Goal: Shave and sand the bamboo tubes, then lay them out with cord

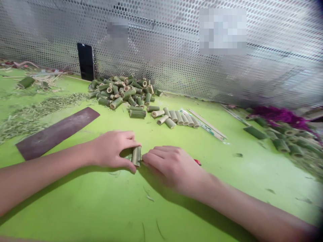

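Note:
Between the thumb and fingers of my left hand [111, 149] a short bamboo piece [136, 156] is pinched, its surface pale green with lengthwise streaks. My right hand [174, 166] is closed round a small knife, mostly hidden by the fingers. Its thin dark tip [141, 161] touches or nearly touches the right side of the bamboo piece. A red end [197, 162], apparently of the handle, shows behind the right hand. Past the hands lie peeled bamboo pieces [179, 118] in a row, with a few green, unpeeled ones [137, 114] beside them.
A heap of green bamboo pieces [123, 89] lies before a perforated metal panel [171, 67], where a phone [85, 62] leans. Brown sandpaper [58, 132] and shavings [22, 116] are at left. Flat sticks [208, 124], more bamboo [295, 149] and purple fibres [280, 116] lie right.

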Action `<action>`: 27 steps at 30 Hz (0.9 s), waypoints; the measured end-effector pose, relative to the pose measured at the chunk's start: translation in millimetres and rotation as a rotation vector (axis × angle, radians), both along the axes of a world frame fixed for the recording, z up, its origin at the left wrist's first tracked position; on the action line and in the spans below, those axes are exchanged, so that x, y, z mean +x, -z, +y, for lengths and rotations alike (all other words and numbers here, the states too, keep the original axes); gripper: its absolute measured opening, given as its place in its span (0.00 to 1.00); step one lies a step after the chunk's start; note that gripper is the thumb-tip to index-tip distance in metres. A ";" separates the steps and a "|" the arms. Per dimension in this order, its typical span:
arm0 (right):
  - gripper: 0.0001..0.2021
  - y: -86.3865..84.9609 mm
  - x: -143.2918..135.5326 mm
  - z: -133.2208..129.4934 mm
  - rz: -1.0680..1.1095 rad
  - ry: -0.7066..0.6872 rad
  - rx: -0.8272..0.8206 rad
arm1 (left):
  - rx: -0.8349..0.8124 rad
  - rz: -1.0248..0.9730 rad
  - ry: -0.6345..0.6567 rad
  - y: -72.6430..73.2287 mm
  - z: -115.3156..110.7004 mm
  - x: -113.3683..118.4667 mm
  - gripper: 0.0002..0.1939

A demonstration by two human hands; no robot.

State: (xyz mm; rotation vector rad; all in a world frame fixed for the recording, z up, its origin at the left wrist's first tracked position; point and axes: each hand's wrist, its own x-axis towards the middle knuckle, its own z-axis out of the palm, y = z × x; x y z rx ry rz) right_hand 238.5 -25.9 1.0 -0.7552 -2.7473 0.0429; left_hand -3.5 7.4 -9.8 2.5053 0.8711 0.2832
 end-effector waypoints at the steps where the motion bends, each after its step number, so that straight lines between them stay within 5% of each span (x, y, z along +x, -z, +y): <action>1: 0.11 -0.3 0.6 0.5 0.008 0.010 0.011 | -0.003 -0.001 0.001 0.1 0.3 0.1 0.36; 12: 0.12 -2.8 1.1 -1.4 0.046 0.043 0.073 | -0.084 0.025 0.007 -6.3 -1.8 1.4 0.37; 27: 0.12 -0.4 -1.9 -4.3 0.043 0.009 0.070 | 0.006 -0.027 0.141 -5.5 -2.1 -2.9 0.30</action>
